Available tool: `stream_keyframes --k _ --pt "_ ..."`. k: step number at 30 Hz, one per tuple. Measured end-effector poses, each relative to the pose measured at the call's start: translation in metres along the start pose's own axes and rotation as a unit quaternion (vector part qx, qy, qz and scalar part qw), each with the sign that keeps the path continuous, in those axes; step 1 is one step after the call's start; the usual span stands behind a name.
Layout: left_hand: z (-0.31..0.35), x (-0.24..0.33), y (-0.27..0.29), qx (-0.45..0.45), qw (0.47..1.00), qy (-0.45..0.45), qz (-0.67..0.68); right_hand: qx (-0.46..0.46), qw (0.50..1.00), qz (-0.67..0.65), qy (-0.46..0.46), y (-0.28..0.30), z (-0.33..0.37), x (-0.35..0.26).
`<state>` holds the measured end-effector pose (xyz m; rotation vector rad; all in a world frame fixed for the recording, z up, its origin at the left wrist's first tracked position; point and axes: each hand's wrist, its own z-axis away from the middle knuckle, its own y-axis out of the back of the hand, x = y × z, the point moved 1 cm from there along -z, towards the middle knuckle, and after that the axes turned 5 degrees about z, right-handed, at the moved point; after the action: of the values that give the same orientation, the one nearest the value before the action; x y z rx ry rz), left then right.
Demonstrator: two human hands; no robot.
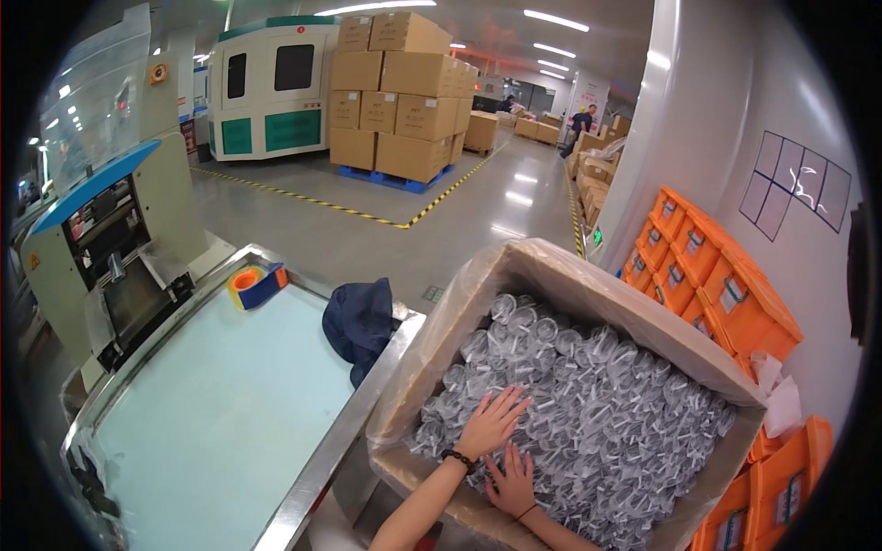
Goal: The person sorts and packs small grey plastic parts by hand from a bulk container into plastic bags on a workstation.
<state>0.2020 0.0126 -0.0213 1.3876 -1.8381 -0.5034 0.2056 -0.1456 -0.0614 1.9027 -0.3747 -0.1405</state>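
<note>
A large cardboard box (570, 275) lined with clear plastic film holds a heap of small clear plastic pieces (606, 413), many with round rims. My left hand (493, 424), a dark beaded bracelet at its wrist, lies palm down on the heap with fingers stretched out. Just nearer to me, my right hand (513, 482) rests on the same pieces, its fingers spread. Neither hand grips anything that I can see. Whatever lies under the palms is hidden.
Left of the box stands a metal-rimmed table (220, 413) with a dark blue cap (360, 321) and a tape roll (246, 280). A machine (119, 239) adjoins it. Orange bins (726, 285) line the right side. Stacked cartons (404, 101) and a distant person (579, 124) are behind.
</note>
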Motion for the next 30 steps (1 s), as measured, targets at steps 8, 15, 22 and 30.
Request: stream_keyframes --k 8,15,22,30 --pt "0.0024 -0.0011 -0.0001 0.005 1.0 -0.001 -0.019 0.011 1.0 -0.003 -0.003 0.0005 -0.0007 -0.0007" --pt "0.0032 -0.0007 -0.0003 0.0 1.0 0.005 -0.01 0.01 1.0 -0.01 -0.007 -0.0012 0.001 -0.0006" --pt "0.0033 -0.001 -0.0006 0.012 1.0 0.003 -0.014 0.007 1.0 -0.005 -0.005 -0.0036 0.001 0.0005" --pt "0.0036 -0.0007 0.0009 0.006 1.0 0.009 -0.012 0.011 1.0 -0.001 0.001 -0.0028 0.0005 -0.0001"
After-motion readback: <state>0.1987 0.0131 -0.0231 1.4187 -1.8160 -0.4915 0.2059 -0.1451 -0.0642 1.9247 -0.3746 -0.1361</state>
